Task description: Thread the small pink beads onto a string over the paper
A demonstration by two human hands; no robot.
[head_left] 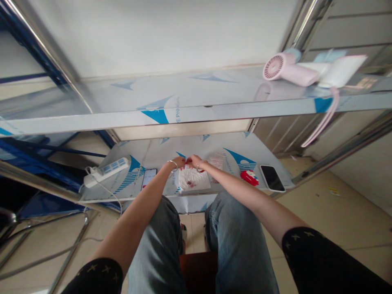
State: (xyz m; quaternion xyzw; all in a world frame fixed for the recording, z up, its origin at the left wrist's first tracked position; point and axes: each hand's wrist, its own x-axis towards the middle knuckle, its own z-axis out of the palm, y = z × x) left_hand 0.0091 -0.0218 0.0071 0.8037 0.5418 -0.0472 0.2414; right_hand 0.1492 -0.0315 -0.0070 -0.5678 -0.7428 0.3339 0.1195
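Observation:
My left hand (pixel 178 163) and my right hand (pixel 194 161) meet fingertip to fingertip over the lower shelf (pixel 171 145). Their fingers look pinched together, and whatever lies between them is too small to make out. Just below them rests a crumpled white sheet or bag (pixel 186 178) with small reddish bits on it. A clear plastic packet (pixel 217 161) lies right beside my right hand. To the left of my left forearm is a phone with a lit screen (pixel 149 178).
A white power strip (pixel 107 171) with a trailing cable sits at the shelf's left. On the right lie a red-and-white character item (pixel 249 177) and a dark-screened phone (pixel 272 178). The upper shelf (pixel 122 118) crosses in front, holding a pink handheld fan (pixel 288 70) with a hanging strap.

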